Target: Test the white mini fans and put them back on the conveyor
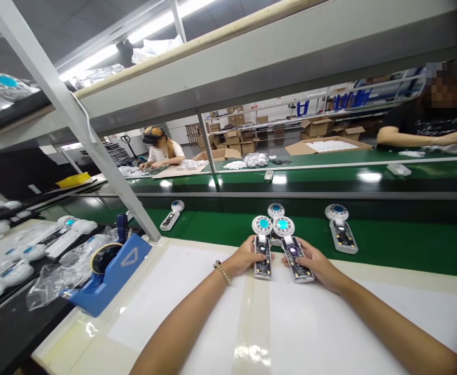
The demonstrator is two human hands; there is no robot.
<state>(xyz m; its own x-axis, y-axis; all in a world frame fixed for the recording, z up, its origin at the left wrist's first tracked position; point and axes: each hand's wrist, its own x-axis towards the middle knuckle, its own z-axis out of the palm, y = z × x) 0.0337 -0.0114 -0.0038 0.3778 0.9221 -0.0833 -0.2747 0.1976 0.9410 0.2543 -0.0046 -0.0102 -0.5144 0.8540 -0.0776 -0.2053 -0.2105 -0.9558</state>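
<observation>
My left hand (248, 256) grips a white handheld device (263, 255) with a round head, a glowing blue disc and a dark circuit board showing in its handle. A matching handheld device (299, 260) is in my right hand (316, 264), its blue disc lit too. The thumbs of both hands press on the board sides, and the two round heads nearly meet. Just behind them a third such device (276, 210) lies on the green conveyor belt (220, 224), partly hidden by the held ones.
More devices lie on the belt, one to the right (341, 229) and one to the left (173, 214). A blue tape dispenser (111, 271) stands left, beside a black surface with several devices and plastic bags. A slanted post (80, 120) and overhead shelf (228, 78) frame the bench. Two people work across the belt.
</observation>
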